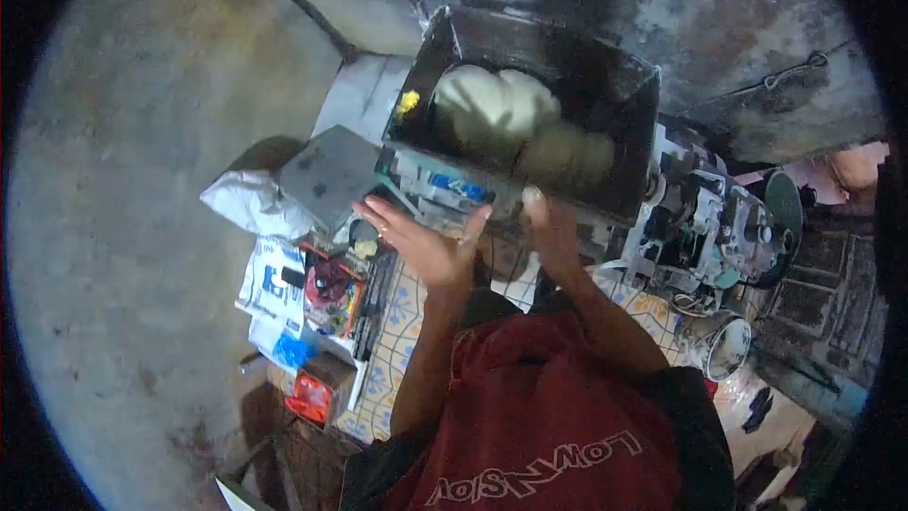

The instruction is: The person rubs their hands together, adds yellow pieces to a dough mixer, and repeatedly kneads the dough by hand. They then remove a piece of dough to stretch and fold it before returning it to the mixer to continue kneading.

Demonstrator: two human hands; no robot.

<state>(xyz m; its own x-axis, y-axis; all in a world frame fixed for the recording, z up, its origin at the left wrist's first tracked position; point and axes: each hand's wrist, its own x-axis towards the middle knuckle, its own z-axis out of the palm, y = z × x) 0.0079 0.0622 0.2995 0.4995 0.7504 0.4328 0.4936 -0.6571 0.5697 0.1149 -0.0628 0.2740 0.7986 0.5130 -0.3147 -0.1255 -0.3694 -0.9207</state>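
Observation:
A big pale mass of dough (497,99) lies in a dark, box-shaped metal trough (530,43) in front of me. A small yellow lump (408,102) clings to the trough's left wall. Just below the trough's near side, my left hand (430,248) is open, with fingers and thumb spread and nothing in it. My right hand (552,232) is raised by the near wall, apart from the dough. Its fingers are partly hidden and smeared, and a pale spot shows at a fingertip.
Machinery with a large wheel (783,218) adjoins the trough's right side. A white bucket (726,348) stands on the floor at right. To the left are a grey flat-topped box (333,175), a white sack (253,203) and a cluttered shelf (331,289). A concrete wall (151,180) stands further left.

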